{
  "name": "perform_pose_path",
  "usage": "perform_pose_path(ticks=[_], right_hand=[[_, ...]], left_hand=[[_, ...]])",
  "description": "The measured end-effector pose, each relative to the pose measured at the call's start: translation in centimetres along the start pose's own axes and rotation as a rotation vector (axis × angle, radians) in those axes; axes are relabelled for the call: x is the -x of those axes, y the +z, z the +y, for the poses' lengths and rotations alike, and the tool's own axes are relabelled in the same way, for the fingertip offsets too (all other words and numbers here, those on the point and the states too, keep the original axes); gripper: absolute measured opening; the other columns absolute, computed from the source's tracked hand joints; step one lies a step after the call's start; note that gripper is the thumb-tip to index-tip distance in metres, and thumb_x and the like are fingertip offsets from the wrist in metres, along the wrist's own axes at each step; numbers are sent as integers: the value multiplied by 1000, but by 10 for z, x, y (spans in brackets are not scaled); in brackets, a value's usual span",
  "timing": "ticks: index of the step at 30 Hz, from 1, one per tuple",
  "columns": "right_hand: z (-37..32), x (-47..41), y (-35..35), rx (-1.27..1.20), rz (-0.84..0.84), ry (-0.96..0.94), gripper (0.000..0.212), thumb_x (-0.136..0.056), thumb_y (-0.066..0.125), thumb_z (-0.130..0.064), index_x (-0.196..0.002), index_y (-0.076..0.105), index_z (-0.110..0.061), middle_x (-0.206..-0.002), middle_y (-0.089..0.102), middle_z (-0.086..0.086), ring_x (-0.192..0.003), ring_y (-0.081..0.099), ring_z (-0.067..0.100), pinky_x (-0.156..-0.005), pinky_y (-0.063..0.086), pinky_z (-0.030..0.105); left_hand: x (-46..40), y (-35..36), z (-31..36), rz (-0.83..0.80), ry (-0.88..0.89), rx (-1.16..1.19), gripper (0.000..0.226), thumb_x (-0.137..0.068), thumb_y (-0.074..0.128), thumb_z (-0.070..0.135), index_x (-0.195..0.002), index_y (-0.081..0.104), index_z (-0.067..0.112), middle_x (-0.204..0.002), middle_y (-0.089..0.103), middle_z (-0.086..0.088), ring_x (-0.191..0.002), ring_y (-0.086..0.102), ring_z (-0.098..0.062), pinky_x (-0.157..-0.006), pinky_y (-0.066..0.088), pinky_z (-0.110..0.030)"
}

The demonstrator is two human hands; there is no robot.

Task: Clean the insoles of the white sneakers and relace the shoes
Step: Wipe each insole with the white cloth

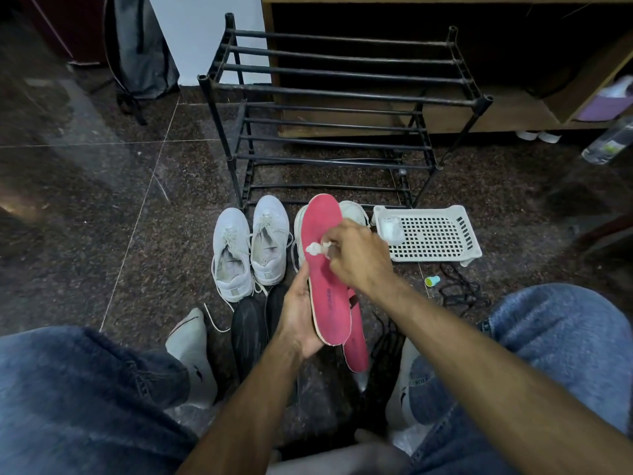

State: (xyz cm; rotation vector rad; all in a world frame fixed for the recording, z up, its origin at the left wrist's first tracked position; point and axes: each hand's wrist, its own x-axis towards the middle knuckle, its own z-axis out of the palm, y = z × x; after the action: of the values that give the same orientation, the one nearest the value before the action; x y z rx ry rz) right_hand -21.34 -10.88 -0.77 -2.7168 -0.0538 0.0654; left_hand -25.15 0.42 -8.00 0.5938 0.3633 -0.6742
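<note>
Granite floor [102, 207] lay dark under me, and a grey bag [144, 53] leaned against the wall far to my left. Nearer, a pair of white sneakers [248, 248] stood side by side, toes toward the black shoe rack [342, 97], their laces loose. Just below them 2 black insoles [253, 323] lay on the floor between my knees. My left hand [301, 317] cupped the heel end of a red insole [325, 269], fingers curled round its edge, holding it upright with its toe pointing away from me. My right hand [356, 255] pinched a small white wad [315, 249] between thumb and fingertips and pressed it against the insole's red face near the middle. A 2nd red insole [356, 344] lay on the floor just beneath the held one. Behind them I could see parts of another white pair [352, 212], mostly hidden. Right of that sat a white perforated basket [431, 238] with a small white container inside, then a tiny yellow-green cap [432, 281] and a tangle of black laces [459, 289].
</note>
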Motion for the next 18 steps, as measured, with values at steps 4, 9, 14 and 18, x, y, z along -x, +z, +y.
perform_pose_path(ticks=[4,9,14,18], right_hand=[[-1,53,19,-19,-159,-77,26,-88,57,-15,-109,68,-27,-117,60,-4,-97,62,24,-89,51,41],[4,63,17,75,-249,-157,33,-87,58,-11,-116,64,-24,-118,55,-4,-97,62,23,-86,52,40],[2,38,17,195,-137,-97,32,-87,52,-15,-117,61,-24,-116,50,-2,-87,64,30,-71,45,37],[-1,52,29,59,-282,-64,28,-84,59,-15,-106,71,-28,-111,64,-3,-97,64,23,-82,48,31]], left_hand=[[-1,-5,3,-39,-6,70,64,-95,41,59,-114,69,4,-102,68,-15,-98,64,-29,-92,51,-43],[-2,-12,1,8,-20,70,67,-91,44,61,-116,65,3,-104,67,-15,-100,60,-29,-96,43,-44],[0,-3,4,47,46,87,58,-98,36,53,-112,71,8,-111,70,-14,-105,65,-29,-99,45,-47],[-6,-14,10,145,31,70,64,-94,41,61,-108,67,4,-97,69,-15,-91,67,-27,-93,49,-43]])
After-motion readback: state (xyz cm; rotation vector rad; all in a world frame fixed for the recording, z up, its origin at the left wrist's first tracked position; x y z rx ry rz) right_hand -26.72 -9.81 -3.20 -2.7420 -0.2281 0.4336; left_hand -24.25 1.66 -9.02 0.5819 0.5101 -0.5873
